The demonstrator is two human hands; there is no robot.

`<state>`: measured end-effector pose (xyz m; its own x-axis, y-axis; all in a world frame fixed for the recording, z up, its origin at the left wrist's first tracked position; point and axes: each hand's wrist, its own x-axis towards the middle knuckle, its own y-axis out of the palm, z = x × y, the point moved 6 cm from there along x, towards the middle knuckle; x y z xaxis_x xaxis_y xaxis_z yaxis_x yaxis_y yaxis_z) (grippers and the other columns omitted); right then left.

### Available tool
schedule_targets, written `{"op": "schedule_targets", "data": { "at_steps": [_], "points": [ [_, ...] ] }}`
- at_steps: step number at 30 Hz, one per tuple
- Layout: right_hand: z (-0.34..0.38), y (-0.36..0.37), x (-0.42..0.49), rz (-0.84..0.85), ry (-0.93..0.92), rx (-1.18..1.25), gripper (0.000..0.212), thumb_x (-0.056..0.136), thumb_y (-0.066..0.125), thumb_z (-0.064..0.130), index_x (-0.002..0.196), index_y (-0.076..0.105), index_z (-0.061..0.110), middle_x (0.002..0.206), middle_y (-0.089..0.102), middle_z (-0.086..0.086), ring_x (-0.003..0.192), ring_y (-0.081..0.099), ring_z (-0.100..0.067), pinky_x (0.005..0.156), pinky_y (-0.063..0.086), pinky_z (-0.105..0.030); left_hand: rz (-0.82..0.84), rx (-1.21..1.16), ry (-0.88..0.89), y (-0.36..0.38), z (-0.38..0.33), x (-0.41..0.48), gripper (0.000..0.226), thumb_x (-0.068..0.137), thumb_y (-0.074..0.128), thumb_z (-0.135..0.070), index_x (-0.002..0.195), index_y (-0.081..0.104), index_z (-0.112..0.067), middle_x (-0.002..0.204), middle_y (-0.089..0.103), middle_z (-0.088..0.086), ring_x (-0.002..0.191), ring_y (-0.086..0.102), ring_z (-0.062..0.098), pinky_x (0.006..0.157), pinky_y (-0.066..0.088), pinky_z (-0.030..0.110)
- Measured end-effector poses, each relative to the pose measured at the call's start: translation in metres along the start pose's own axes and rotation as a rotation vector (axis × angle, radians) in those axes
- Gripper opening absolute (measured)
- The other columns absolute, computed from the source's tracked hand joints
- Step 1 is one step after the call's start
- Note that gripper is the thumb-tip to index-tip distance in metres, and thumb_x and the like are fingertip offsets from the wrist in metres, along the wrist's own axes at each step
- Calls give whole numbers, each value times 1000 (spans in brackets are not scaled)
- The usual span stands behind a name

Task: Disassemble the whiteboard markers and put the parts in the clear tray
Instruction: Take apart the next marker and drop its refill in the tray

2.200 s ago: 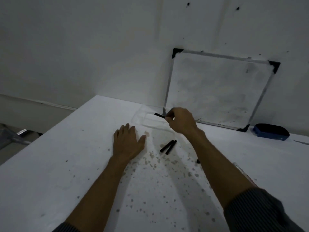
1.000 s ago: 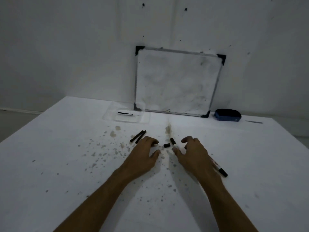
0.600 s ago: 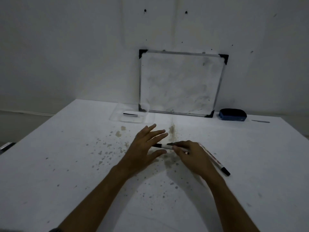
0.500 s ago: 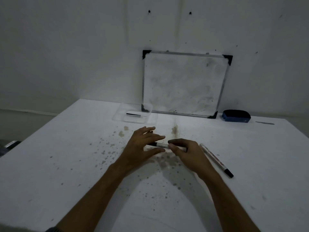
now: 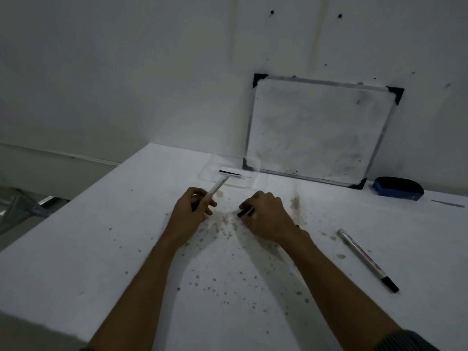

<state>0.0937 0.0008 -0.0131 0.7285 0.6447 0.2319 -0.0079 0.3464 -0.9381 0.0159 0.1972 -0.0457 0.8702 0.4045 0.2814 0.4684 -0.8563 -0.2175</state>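
White and ink-spotted, the table [image 5: 106,249] ran back to a whiteboard [image 5: 316,133] propped against the wall. At its foot sat the clear tray [image 5: 210,173], one dark part [image 5: 230,172] already inside. The left hand [image 5: 187,216] clasped a pale marker barrel [image 5: 215,190] pointing trayward; the right hand [image 5: 266,219] pinched a small black piece [image 5: 244,212] — likely its cap. Best to drop each part well inside the tray's rim. Another whole marker [image 5: 367,259] lay to the right.
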Motion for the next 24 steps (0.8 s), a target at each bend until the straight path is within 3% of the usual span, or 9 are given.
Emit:
{"op": "schedule_targets", "data": {
  "at_steps": [6,10,13,15,17,19,22,24],
  "points": [
    [14,16,15,-108,-61,-241,26,97,58,26,117,75,21,116,66,-3,109,53,-25,94,37,-36,36,5,21,8,0,6,28,109,52,-24,135,60,-24,90,74,4,70,68,13,64,59,28],
    [17,10,17,-182,-69,-183,25,100,62,31,118,75,21,120,65,-3,111,53,-24,92,36,-34,69,-28,-24,23,-7,3,29,110,48,-20,136,60,-15,87,68,6,70,66,17,65,57,35],
    [10,-15,9,-364,19,87,21,99,65,32,114,76,23,116,67,0,108,56,-19,91,38,-33,88,-218,-70,33,-17,1,27,109,49,-17,134,60,-11,93,73,12,77,75,25,75,64,36],
    [-6,-31,-5,-485,93,353,17,99,65,32,111,75,25,111,70,7,100,56,-9,87,41,-23,89,-303,-76,38,-22,-1,26,109,49,-12,132,60,-9,96,73,14,81,75,28,83,63,42],
    [-28,-42,-24,-574,207,602,13,100,63,34,108,71,30,104,71,15,91,59,0,78,41,-6,99,-341,-66,44,-26,-3,27,109,48,-9,131,63,-16,89,68,10,74,69,25,79,59,45],
    [-54,-48,-46,-632,352,820,8,101,60,39,104,67,39,100,71,21,90,63,7,72,45,-3,142,-383,-62,55,-32,-8,36,110,47,-12,130,67,-34,81,62,3,67,58,21,69,56,38],
    [-94,-44,-79,-665,512,1074,14,101,59,39,109,71,37,98,72,19,84,68,2,73,51,-13,265,-433,-100,85,-42,-15,30,100,59,-46,129,68,-49,75,60,-6,65,51,18,64,50,34],
    [-114,-36,-97,-629,556,1209,23,103,58,33,119,74,27,95,70,11,75,60,-4,74,52,-22,317,-286,-46,106,-50,-18,34,89,62,-64,122,68,-59,75,62,-10,66,56,15,66,52,34]
  ]
}}
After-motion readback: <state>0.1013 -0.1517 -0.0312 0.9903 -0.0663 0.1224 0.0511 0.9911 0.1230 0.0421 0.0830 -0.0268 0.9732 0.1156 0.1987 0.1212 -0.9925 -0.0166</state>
